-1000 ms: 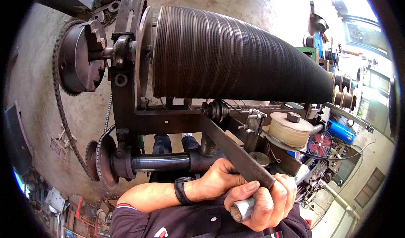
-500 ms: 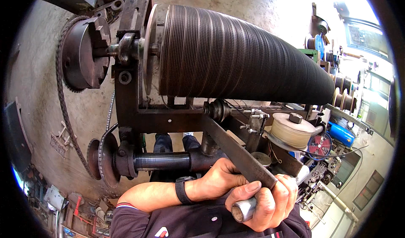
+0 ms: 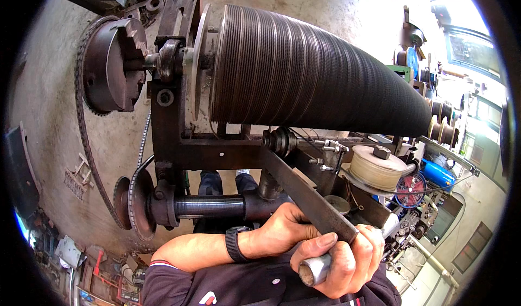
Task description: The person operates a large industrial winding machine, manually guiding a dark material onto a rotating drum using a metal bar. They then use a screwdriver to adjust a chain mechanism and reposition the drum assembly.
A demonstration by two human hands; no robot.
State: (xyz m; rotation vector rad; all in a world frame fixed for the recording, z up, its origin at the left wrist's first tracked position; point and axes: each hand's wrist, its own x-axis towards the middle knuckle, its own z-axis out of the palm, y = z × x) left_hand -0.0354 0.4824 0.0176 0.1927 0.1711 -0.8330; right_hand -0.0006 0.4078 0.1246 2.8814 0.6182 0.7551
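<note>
My left hand (image 3: 279,230), wearing a black wrist strap, is closed against the underside of a flat steel bar (image 3: 306,194); what its fingers hold is hidden. My right hand (image 3: 347,260) wraps round a metal pipe (image 3: 315,270) at the near end of that bar. Above both hands lies a long drum wound with dark cable (image 3: 304,70). A dark horizontal shaft (image 3: 209,207) runs left of my hands, and a pale spool with a hex bolt (image 3: 374,173) sits to their upper right.
A chuck (image 3: 114,64) with a chain and sprockets stands at left. Concrete floor (image 3: 65,105) holds metal parts and scattered tools (image 3: 100,268) at lower left. A red fan (image 3: 410,189), a blue cylinder (image 3: 438,173) and several reels (image 3: 442,127) are at right.
The machine and drum have shifted slightly rightward in the view. Both hands stay in nearly the same grip on the bar and pipe.
</note>
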